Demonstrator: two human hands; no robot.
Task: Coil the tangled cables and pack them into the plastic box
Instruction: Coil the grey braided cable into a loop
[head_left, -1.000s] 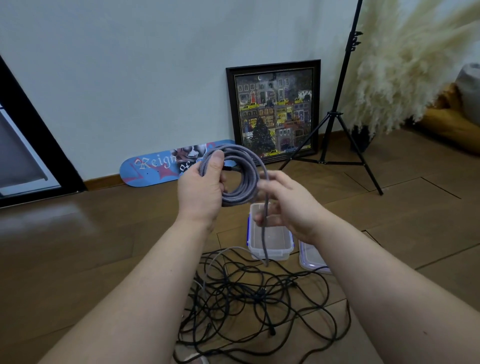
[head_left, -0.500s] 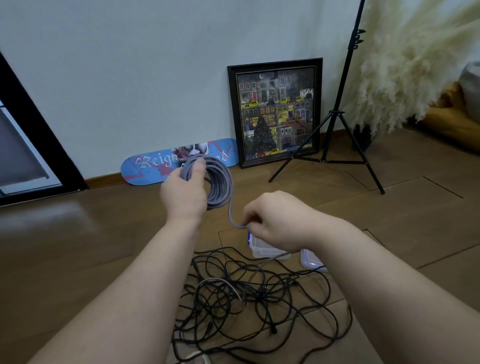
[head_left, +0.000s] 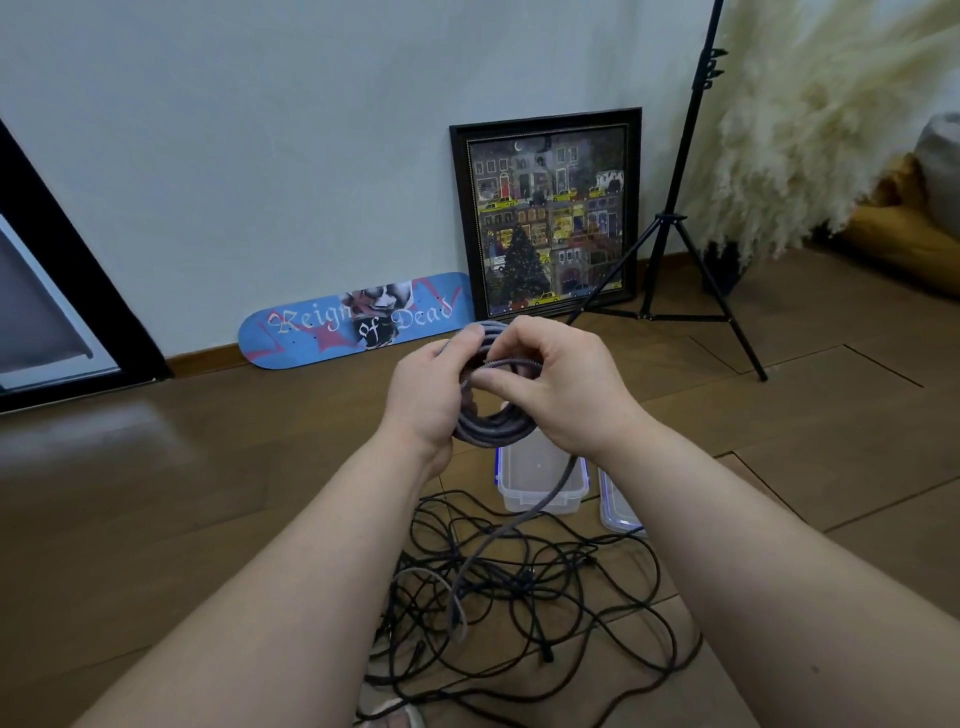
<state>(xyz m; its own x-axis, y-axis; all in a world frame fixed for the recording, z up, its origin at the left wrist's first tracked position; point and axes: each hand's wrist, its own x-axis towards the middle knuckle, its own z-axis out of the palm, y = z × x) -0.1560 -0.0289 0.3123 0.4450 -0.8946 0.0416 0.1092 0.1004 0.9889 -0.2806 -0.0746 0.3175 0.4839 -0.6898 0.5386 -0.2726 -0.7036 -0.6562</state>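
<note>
My left hand (head_left: 426, 395) grips a coil of grey braided cable (head_left: 491, 423) held up above the floor. My right hand (head_left: 561, 387) pinches a strand of the same cable against the top of the coil. The cable's loose tail (head_left: 524, 514) hangs down from the coil into a tangle of black cables (head_left: 519, 597) on the wooden floor. Behind the tangle stands a clear plastic box (head_left: 540, 488) with blue clips, open and partly hidden by the coil and my hands.
The box's lid (head_left: 615, 512) lies to the right of the box. A blue skateboard deck (head_left: 358, 319) and a framed picture (head_left: 550, 213) lean on the wall. A black tripod (head_left: 680, 218) and pampas grass (head_left: 810, 119) stand at the right.
My right hand rose from low near the box up to the coil, laying another loop of grey cable on it. The coil moved right, toward the centre.
</note>
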